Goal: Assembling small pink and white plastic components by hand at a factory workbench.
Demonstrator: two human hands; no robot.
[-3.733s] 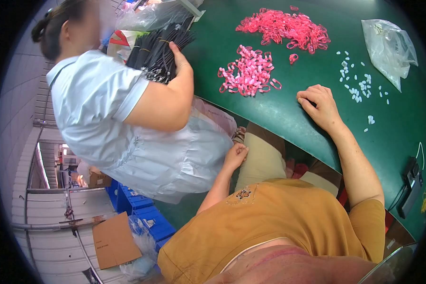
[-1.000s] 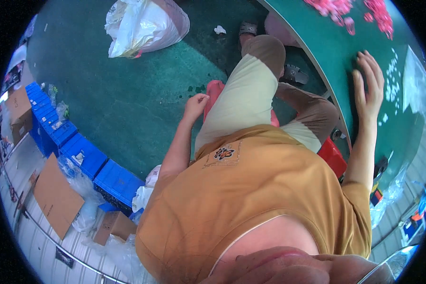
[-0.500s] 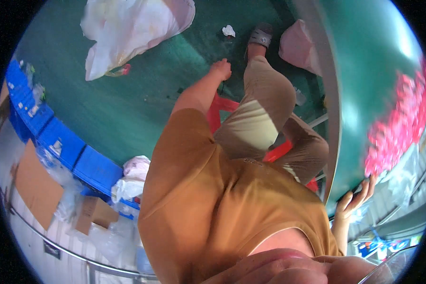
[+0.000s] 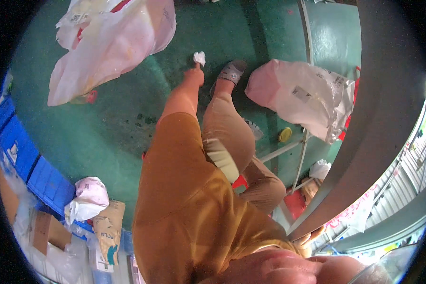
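Bent low, I stretch my left hand (image 4: 194,76) down to the green floor. Its fingertips meet a crumpled white tissue (image 4: 199,58) and seem to pinch its near edge; the other fingers look curled. A sandalled foot is just to the right of that hand. At the lower right, my right hand (image 4: 313,235) holds the grey table edge (image 4: 345,189), with only part of its fingers showing. The tabletop beyond the edge is mostly hidden.
A big white-pink sack (image 4: 123,47) lies at far left, and another white sack (image 4: 303,97) sits right of my foot. Blue bins (image 4: 49,182), a cardboard box (image 4: 52,232) and a brown paper sack (image 4: 108,227) line the left. A yellow round lid (image 4: 285,135) lies near metal bars.
My left hand has moved forward across the floor to the tissue. My body has bent lower, and the view has sunk beside the table edge, so the pink pieces on top are mostly out of sight.
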